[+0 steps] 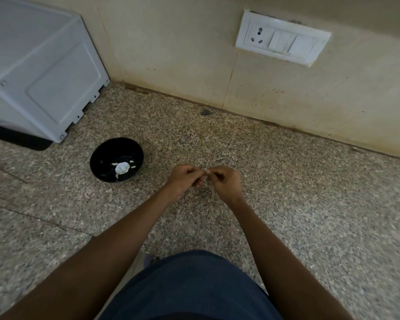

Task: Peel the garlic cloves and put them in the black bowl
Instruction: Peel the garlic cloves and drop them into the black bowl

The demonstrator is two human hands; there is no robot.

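Above a speckled stone counter [286, 204], a person's left hand [183, 177] and right hand [225, 180] meet fingertip to fingertip, both curled and pinching a garlic clove [206, 172] that is mostly hidden, its long axis apparently running left to right between them. Well to the left, the black bowl [102, 155] already holds a few pale cloves and a larger white piece, suggesting the peeling is partly done.

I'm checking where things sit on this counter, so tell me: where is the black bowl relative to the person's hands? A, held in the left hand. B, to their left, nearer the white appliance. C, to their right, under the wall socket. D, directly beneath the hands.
B: the black bowl sits on the counter left of the left hand and right hand, near the white appliance.
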